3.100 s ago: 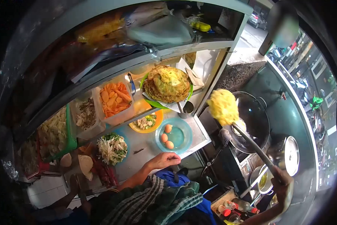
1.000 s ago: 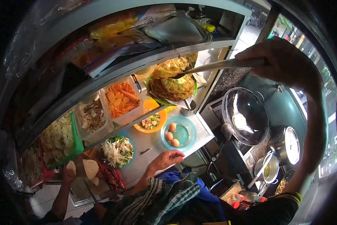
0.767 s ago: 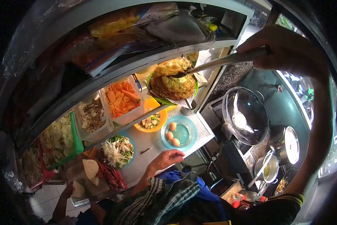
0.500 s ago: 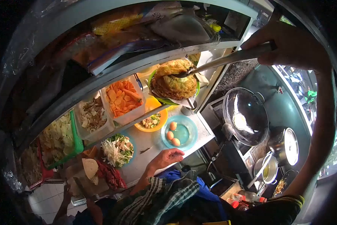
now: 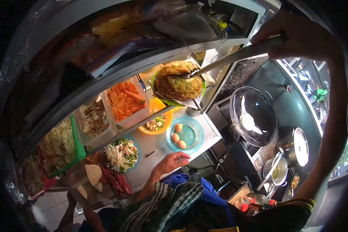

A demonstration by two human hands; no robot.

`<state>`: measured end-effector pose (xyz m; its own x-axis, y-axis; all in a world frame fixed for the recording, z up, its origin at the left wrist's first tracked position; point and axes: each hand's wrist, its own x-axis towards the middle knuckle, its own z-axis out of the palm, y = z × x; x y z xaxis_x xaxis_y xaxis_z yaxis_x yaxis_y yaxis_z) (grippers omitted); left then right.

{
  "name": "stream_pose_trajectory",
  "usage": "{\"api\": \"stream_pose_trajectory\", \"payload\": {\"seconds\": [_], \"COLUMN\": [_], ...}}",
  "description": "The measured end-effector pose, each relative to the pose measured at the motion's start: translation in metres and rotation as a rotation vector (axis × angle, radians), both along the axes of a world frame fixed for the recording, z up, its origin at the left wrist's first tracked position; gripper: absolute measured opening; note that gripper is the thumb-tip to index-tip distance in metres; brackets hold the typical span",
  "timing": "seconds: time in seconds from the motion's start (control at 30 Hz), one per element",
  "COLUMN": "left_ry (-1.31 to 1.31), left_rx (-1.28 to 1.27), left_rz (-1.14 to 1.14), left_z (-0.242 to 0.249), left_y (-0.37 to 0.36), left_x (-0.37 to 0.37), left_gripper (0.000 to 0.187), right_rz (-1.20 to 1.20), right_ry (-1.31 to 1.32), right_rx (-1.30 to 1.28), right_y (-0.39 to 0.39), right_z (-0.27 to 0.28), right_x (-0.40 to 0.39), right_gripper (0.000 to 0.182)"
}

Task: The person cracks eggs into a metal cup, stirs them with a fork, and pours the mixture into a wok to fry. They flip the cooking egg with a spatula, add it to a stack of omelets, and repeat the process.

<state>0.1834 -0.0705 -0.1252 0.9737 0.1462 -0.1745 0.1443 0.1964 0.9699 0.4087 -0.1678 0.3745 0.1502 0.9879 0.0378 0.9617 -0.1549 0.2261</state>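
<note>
My right hand (image 5: 297, 38) is closed around the handle of a long metal utensil (image 5: 239, 56) at the upper right. Its far end rests on a pile of browned fried food (image 5: 179, 87), which lies on paper in a green bowl. Low in the middle, my left hand (image 5: 172, 163) hovers by the counter edge, fingers loosely curled and apart, holding nothing. Just above it stands a blue plate (image 5: 195, 143) with several eggs (image 5: 176, 138). An orange bowl (image 5: 168, 123) of chopped food sits under the fried pile.
A wok (image 5: 261, 116) with something white in it, a steel pot (image 5: 299, 147) and a saucepan (image 5: 280, 174) stand at the right. Tubs of carrots (image 5: 123, 100) and shredded vegetables (image 5: 59, 147) line the left. A co-worker's hands (image 5: 92, 218) are at the lower left, near a cutting board.
The utensil's tip has shifted slightly on the fried food. The co-worker's hands have moved slightly downward. My left hand has stayed almost still.
</note>
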Motion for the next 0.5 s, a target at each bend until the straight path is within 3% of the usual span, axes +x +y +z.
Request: {"api": "stream_pose_trajectory", "payload": {"seconds": [0.1, 0.17, 0.3, 0.37, 0.5], "left_ry": [-0.029, -0.018, -0.035, -0.013, 0.012], "left_rx": [0.022, 0.007, 0.050, 0.012, -0.017], "left_rz": [0.004, 0.003, -0.009, -0.018, -0.048], "left_z": [-0.001, -0.005, 0.000, -0.005, -0.003], "left_y": [0.000, 0.000, 0.000, 0.001, -0.001], "left_x": [0.000, 0.000, 0.002, 0.004, 0.003], "left_gripper": [0.035, 0.035, 0.036, 0.034, 0.033], "right_rz": [-0.193, -0.025, -0.001, -0.349, -0.086], "right_ry": [0.102, -0.010, -0.114, 0.202, 0.267], "right_rx": [-0.161, -0.058, -0.096, -0.024, 0.002], "right_y": [0.004, -0.004, -0.006, -0.005, -0.023], "right_z": [0.007, 0.009, 0.013, 0.016, 0.011], "right_x": [0.030, 0.035, 0.020, 0.004, 0.033], "right_gripper": [0.038, 0.034, 0.029, 0.025, 0.028]}}
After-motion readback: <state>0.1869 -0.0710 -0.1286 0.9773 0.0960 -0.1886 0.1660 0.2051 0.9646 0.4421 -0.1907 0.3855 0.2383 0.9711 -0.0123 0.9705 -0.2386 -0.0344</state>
